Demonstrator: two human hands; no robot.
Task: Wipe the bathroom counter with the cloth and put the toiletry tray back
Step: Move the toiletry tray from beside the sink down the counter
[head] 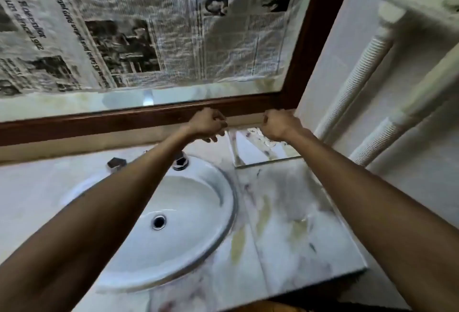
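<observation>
Reaching over the white oval ceramic sink basin (198, 244), two bare forearms extend to the back right corner of the white marble-patterned bathroom counter (285, 224). There lies the flat rectangular clear glass toiletry tray (268, 157). It rests on the counter, just below the dark brown wooden mirror frame (124, 119) and close to the white side wall (330, 38). Its near edge shows as a thin pale line. Its surface is transparent or reflective, showing mottled purple and yellowish marks like those on the counter around it. No item on the tray can be made out through the blur.

The left hand (207, 124) sits at the tray's far left corner with its fingers curled downward. The right hand (280, 125) sits over the far right part, knuckles up and fingers likewise curled. Motion blur hides the fingertips, so one cannot tell whether either hand clasps the rim or merely hovers at it.

The basin holds a round chrome drain (159, 221) at its bottom. Two chrome tap handles (116, 163) stand on its rear rim, the right one partly behind the left forearm. Sheets of black-and-white newspaper (124, 38) cover most of the mirror.
</observation>
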